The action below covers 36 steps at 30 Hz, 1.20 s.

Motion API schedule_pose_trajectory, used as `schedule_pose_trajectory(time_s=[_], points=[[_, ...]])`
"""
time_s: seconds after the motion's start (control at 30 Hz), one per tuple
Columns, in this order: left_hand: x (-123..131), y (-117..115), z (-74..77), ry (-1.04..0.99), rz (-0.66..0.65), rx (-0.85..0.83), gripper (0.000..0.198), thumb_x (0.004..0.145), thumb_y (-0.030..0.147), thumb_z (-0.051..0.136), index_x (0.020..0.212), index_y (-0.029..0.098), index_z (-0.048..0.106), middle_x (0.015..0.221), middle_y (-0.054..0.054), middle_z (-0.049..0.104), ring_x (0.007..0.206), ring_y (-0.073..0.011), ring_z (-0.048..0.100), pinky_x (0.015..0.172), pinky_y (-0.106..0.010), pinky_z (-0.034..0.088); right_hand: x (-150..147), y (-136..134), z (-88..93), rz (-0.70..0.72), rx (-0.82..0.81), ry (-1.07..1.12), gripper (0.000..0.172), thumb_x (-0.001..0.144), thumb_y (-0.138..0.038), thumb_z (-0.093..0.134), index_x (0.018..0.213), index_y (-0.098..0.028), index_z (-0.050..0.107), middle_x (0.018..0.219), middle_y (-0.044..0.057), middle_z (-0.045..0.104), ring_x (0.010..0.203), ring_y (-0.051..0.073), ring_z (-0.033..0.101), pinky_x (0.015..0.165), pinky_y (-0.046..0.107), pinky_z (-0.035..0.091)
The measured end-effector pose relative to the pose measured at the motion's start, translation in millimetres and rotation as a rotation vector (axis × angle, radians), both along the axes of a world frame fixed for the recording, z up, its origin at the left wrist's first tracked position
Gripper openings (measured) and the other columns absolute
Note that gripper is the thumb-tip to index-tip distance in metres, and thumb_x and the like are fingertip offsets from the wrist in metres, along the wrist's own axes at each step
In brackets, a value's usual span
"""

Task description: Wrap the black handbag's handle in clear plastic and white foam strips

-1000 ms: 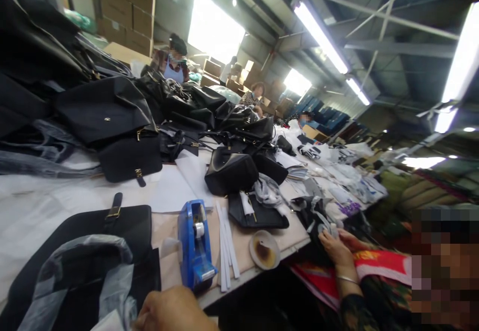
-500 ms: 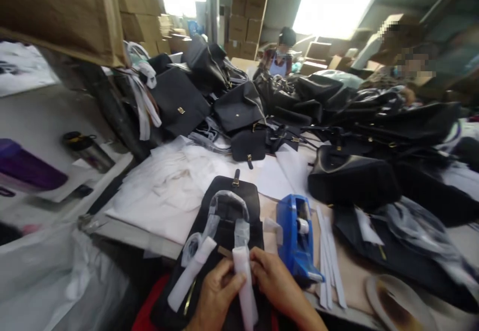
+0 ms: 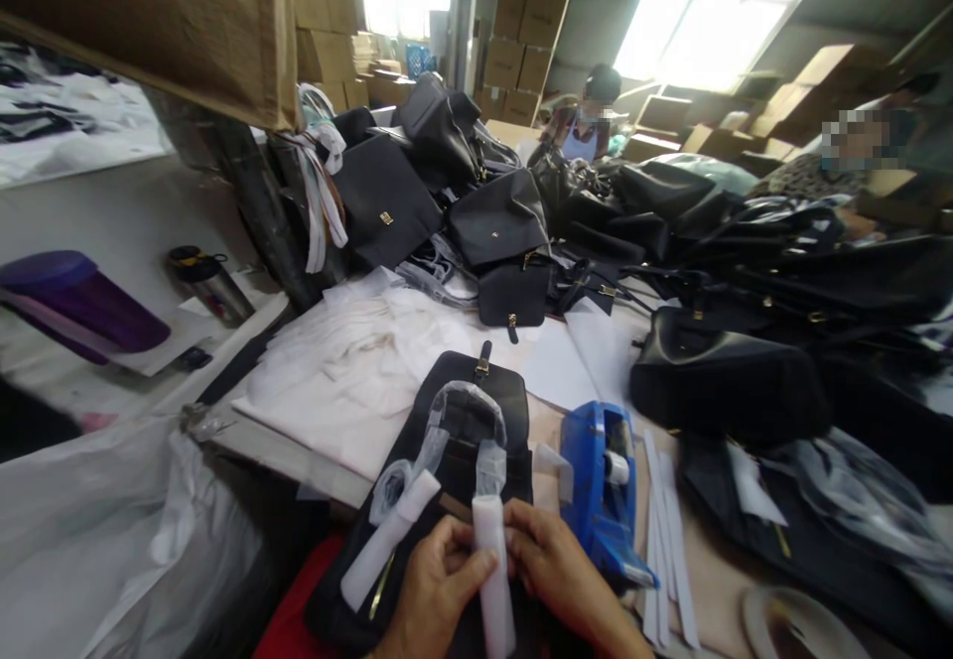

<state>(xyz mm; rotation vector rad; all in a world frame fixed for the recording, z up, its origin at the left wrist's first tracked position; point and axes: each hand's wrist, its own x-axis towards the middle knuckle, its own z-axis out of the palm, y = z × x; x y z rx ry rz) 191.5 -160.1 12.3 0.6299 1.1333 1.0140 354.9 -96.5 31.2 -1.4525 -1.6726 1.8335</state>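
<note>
A black backpack (image 3: pixel 428 396) lies at the table's front edge, its handle (image 3: pixel 469 391) wrapped in clear plastic. Two straps on it carry white foam: the left foam roll (image 3: pixel 387 545) lies slanting and untouched, the right foam roll (image 3: pixel 492 575) points down between my hands. My left hand (image 3: pixel 439 580) pinches the right roll from its left side, thumb on top. On its other side, my right hand (image 3: pixel 555 560) has its curled fingers against the roll's edge. Just right of the backpack stands a blue tape dispenser (image 3: pixel 596 441).
White strips (image 3: pixel 659 550) lie right of the dispenser, near a round dish (image 3: pixel 796 624). Thin white sheets (image 3: pixel 349 371) are stacked on the left. Black bags (image 3: pixel 498 222) pile up behind. A person (image 3: pixel 585 128) is across the table, another at far right.
The whole view has shifted, so things appear farther right. Both hands remain at the right foam roll, with hardly any change in grip.
</note>
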Motion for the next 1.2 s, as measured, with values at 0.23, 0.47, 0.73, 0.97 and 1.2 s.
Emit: schedule_pose_trajectory(time_s=[0.23, 0.47, 0.73, 0.97, 1.2], points=[[2, -2, -8.9, -0.09, 0.119, -0.071, 0.062, 0.073, 0.043, 0.079, 0.112, 0.016, 0.04, 0.095, -0.014, 0.07, 0.085, -0.0264, 0.068, 0.075, -0.034, 0.05, 2, 4, 1.0, 0.052, -0.1, 0.057, 0.012, 0.087, -0.024, 0.046, 0.083, -0.017, 0.054, 0.062, -0.005, 0.053, 0.046, 0.005, 0.042, 0.044, 0.017, 0.028], [3, -1, 0.4, -0.074, 0.144, -0.118, 0.104, 0.068, 0.045, 0.081, 0.143, 0.011, 0.017, 0.089, -0.011, 0.07, 0.082, -0.0264, 0.069, 0.074, -0.032, 0.05, 11, 5, 9.0, 0.142, -0.076, 0.002, 0.014, 0.086, -0.016, 0.04, 0.09, -0.018, 0.054, 0.069, -0.004, 0.059, 0.049, 0.006, 0.051, 0.047, 0.016, 0.034], [5, -3, 0.8, -0.041, 0.1, -0.025, 0.095, 0.078, 0.043, 0.074, 0.146, 0.013, 0.016, 0.099, -0.013, 0.068, 0.089, -0.0278, 0.068, 0.076, -0.035, 0.051, -3, -5, 19.1, 0.112, 0.19, -0.28, 0.011, 0.086, -0.017, 0.041, 0.079, -0.021, 0.048, 0.063, -0.003, 0.057, 0.052, 0.01, 0.053, 0.047, 0.018, 0.033], [4, -4, -1.8, 0.017, 0.064, -0.034, 0.09, 0.081, 0.045, 0.071, 0.148, 0.017, 0.019, 0.091, -0.006, 0.067, 0.08, -0.0217, 0.066, 0.068, -0.028, 0.049, 40, -36, 18.3, -0.062, 0.031, -0.413, 0.012, 0.09, -0.023, 0.038, 0.085, -0.022, 0.049, 0.056, -0.002, 0.064, 0.042, 0.011, 0.056, 0.043, 0.019, 0.036], [2, -1, -5.1, 0.004, 0.016, -0.044, 0.07, 0.079, 0.047, 0.072, 0.135, 0.013, 0.047, 0.096, -0.009, 0.069, 0.09, -0.0251, 0.066, 0.074, -0.03, 0.051, 59, -82, -15.5, -0.396, -0.135, 0.058, 0.05, 0.083, -0.065, 0.053, 0.106, -0.021, 0.046, 0.074, 0.002, 0.066, 0.051, 0.014, 0.064, 0.047, 0.022, 0.044]])
